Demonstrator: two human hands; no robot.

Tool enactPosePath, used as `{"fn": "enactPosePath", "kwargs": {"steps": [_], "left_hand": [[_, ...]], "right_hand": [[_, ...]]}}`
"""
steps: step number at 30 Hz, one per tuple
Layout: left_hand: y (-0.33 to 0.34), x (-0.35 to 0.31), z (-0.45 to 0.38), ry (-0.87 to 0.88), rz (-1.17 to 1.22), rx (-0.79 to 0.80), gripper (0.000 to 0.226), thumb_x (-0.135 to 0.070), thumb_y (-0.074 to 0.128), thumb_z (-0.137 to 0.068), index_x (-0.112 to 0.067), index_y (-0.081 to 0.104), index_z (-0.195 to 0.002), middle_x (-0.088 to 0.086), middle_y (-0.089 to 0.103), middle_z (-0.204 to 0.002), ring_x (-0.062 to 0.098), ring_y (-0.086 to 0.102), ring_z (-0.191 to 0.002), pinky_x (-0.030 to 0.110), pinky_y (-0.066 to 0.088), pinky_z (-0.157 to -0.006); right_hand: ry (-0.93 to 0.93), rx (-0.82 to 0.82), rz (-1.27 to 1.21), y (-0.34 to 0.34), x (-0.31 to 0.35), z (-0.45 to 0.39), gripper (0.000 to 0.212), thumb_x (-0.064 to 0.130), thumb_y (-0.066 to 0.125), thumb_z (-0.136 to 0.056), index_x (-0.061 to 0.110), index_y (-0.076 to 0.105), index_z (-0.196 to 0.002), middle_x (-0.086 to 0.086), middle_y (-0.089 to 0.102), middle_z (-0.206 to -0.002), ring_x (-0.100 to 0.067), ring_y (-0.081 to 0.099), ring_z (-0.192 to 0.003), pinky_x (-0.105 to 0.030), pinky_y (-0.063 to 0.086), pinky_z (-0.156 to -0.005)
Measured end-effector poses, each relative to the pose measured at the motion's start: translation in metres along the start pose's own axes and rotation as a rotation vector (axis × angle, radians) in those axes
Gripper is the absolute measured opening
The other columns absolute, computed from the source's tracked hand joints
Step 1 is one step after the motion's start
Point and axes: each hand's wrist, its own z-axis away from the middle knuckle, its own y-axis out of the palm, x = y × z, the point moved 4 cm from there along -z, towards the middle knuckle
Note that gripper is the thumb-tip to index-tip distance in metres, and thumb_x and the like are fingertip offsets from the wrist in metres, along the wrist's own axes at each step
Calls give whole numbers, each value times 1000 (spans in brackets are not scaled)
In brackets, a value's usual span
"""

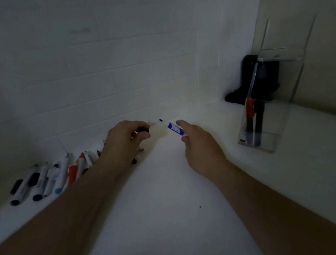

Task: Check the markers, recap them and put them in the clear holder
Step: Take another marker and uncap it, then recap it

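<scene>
Uncapped blue-labelled marker (pixel 173 128) pinched in the right hand (pixel 196 145), tip aimed left toward the cap, likely for recapping. Black cap (pixel 143 129) pinched in the left hand (pixel 125 139), both grips clenched, held over the bench (pixel 160 203). Remaining markers (pixel 53 178) heaped by the wall at left; clear holder (pixel 267 104) at right, already holding a few.

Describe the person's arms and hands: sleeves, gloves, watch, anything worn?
Both forearms are bare right to the bottom of the frame, with no sleeves in view. The left hand and right hand wear no gloves; no watch, bands or rings show. Dim light blurs finer detail.
</scene>
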Motion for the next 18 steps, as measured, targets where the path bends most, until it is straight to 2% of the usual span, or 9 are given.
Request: {"fn": "enactPosePath", "kwargs": {"steps": [1,2,3,5,8,10,13,16,18], "left_hand": [[-2,2,4,-37,44,-2,13,-30,70,-89,-36,72,-100,-12,66,-94,9,64,-71,27,53,-74],[-4,2,7,-66,86,-3,14,-28,74,-86,-37,72,-97,-11,67,-94,7,65,-66,19,52,-68],[-7,3,8,-82,112,-13,17,-25,76,-84,-36,71,-95,-10,67,-93,5,65,-64,9,47,-62],[-10,2,9,-92,146,-49,20,-19,79,-81,-32,73,-95,-9,66,-94,-1,63,-62,3,43,-58],[-5,0,11,-104,230,-54,24,-15,77,-83,-36,73,-93,-7,68,-98,9,64,-57,13,51,-52],[0,-2,12,-96,256,-47,26,-12,75,-85,-37,74,-93,-5,67,-98,6,63,-53,22,52,-46],[5,-3,13,17,145,-53,21,-20,76,-84,-34,77,-99,-5,64,-96,6,64,-67,21,53,-60],[7,-5,15,71,140,-42,20,-21,77,-83,-29,78,-100,-12,64,-93,16,66,-76,39,56,-71],[6,-11,15,104,114,-16,16,-19,76,-83,-25,78,-98,-13,68,-87,16,65,-77,39,54,-77]], "right_hand": [[-37,-19,28,1,0,0,48,7,46,-98,31,50,-140,-1,56,-104,-23,56,-90,-43,52,-82],[-65,-35,50,1,0,-1,44,8,46,-98,31,55,-135,-1,54,-100,-23,54,-88,-43,51,-80],[-81,-46,64,1,0,-2,40,13,47,-98,33,57,-131,1,52,-96,-23,53,-86,-42,50,-78],[-96,-65,78,-2,2,-2,29,29,48,-100,38,61,-125,7,48,-88,-20,52,-83,-38,49,-73],[-89,-57,75,-4,4,1,27,48,46,-100,41,64,-119,10,49,-81,-14,52,-81,-35,49,-70],[-84,-52,61,-4,4,2,29,50,45,-99,41,65,-119,10,51,-82,-13,52,-80,-35,50,-69],[-74,-50,68,-4,4,3,29,49,46,-99,41,65,-120,9,52,-83,-13,52,-80,-35,50,-70],[-79,-45,90,-4,5,3,29,48,46,-100,42,64,-121,9,51,-83,-13,52,-79,-36,50,-69],[-102,-49,168,-5,8,3,30,47,46,-100,41,64,-123,8,52,-85,-16,51,-80,-39,50,-68]]}}
